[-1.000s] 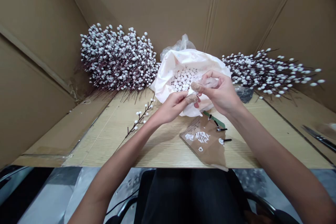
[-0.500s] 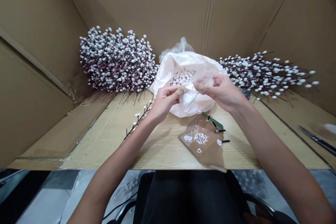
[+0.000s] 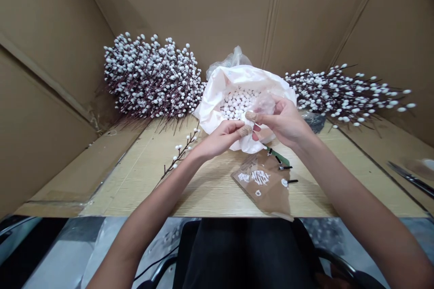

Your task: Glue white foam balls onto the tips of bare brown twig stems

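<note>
Both bare forearms reach forward from the lower corners and converge at centre. The left grip (image 3: 220, 137) is held low, knuckles up, fingers curled in, its tan-taped fingertip (image 3: 244, 131) pushed toward the other. The right grip (image 3: 286, 122) sits slightly higher, fingers bunched in a pinch, its own tan-taped fingertip (image 3: 251, 116) just above the left's.

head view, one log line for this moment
left hand + right hand: taped fingertips meet, held item unclear | behind: bag of white beads | table: loose sprig, white-dabbed card
</note>
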`<act>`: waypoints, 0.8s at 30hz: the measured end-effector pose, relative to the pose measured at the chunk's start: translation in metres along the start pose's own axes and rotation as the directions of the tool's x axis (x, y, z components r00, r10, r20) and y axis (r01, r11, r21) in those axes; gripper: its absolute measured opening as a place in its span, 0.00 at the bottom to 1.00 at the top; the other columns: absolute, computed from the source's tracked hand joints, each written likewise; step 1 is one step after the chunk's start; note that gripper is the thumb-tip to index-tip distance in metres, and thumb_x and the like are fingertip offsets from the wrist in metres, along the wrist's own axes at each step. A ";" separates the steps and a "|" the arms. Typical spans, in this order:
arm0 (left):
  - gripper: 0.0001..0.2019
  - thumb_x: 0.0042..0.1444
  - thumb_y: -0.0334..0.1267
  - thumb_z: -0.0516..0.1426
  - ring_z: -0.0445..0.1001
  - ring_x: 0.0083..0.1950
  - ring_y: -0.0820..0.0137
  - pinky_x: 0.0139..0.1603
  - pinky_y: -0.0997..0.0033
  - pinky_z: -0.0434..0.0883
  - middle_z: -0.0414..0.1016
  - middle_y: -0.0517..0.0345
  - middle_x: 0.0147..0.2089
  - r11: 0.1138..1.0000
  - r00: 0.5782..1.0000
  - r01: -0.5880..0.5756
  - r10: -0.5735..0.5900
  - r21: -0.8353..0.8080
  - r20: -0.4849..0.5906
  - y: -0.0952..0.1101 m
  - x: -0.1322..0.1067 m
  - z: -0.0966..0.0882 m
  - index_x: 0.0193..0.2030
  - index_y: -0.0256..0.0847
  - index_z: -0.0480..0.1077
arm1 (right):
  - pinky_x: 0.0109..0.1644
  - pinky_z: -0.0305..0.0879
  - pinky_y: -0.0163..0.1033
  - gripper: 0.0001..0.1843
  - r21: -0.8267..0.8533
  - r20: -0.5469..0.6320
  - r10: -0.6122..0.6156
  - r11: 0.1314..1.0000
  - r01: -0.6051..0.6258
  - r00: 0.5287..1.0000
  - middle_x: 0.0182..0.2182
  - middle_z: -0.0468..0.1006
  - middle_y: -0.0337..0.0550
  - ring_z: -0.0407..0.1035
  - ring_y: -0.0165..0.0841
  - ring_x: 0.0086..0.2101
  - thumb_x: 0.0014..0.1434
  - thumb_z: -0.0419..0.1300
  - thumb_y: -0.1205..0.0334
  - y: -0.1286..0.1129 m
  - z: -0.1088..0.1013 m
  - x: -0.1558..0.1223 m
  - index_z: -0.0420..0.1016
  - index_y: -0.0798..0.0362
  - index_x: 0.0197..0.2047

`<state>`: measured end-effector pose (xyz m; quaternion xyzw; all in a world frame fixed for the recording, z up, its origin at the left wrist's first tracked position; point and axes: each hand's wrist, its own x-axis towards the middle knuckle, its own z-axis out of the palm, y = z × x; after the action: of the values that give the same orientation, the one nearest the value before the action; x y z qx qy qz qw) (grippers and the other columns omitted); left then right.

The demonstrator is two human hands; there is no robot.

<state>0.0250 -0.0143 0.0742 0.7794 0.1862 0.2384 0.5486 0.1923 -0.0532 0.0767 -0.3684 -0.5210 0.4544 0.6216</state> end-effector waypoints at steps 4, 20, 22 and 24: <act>0.13 0.61 0.42 0.52 0.66 0.30 0.74 0.34 0.73 0.63 0.71 0.56 0.30 0.999 0.998 -0.039 0.040 0.037 -0.044 -0.005 0.001 0.002 0.33 0.35 0.72 | 0.23 0.70 0.38 0.24 -0.008 0.037 0.046 0.999 -0.046 0.998 0.27 0.76 0.38 0.70 0.31 0.24 0.35 0.77 0.59 0.001 -0.001 0.000 0.72 0.51 0.35; 0.12 0.63 0.40 0.48 0.68 0.40 0.69 0.44 0.70 0.66 0.70 0.54 0.36 0.986 0.997 -0.068 0.062 0.151 0.048 -0.007 0.001 0.003 0.38 0.36 0.69 | 0.21 0.67 0.37 0.21 0.000 -0.074 -0.016 1.000 0.016 0.997 0.24 0.73 0.36 0.67 0.29 0.22 0.32 0.77 0.57 0.000 0.000 0.002 0.72 0.52 0.28; 0.12 0.63 0.41 0.48 0.68 0.39 0.68 0.45 0.69 0.66 0.70 0.54 0.36 0.980 0.998 -0.056 0.051 0.191 0.032 -0.009 0.001 0.004 0.37 0.37 0.68 | 0.23 0.68 0.37 0.21 -0.010 -0.109 -0.021 1.000 0.020 0.994 0.24 0.74 0.37 0.67 0.30 0.24 0.32 0.77 0.57 0.001 0.003 0.001 0.71 0.52 0.26; 0.12 0.64 0.40 0.47 0.68 0.41 0.67 0.47 0.67 0.65 0.70 0.53 0.37 0.975 0.998 -0.058 0.052 0.215 0.033 -0.011 0.001 0.004 0.37 0.37 0.68 | 0.21 0.66 0.38 0.21 -0.013 -0.121 -0.007 1.000 0.006 0.993 0.24 0.74 0.38 0.67 0.31 0.24 0.32 0.77 0.57 0.002 0.004 0.001 0.71 0.51 0.26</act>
<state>0.0278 -0.0129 0.0627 0.8423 0.1818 0.2210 0.4567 0.1880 -0.0519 0.0756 -0.3976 -0.4864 0.4260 0.6510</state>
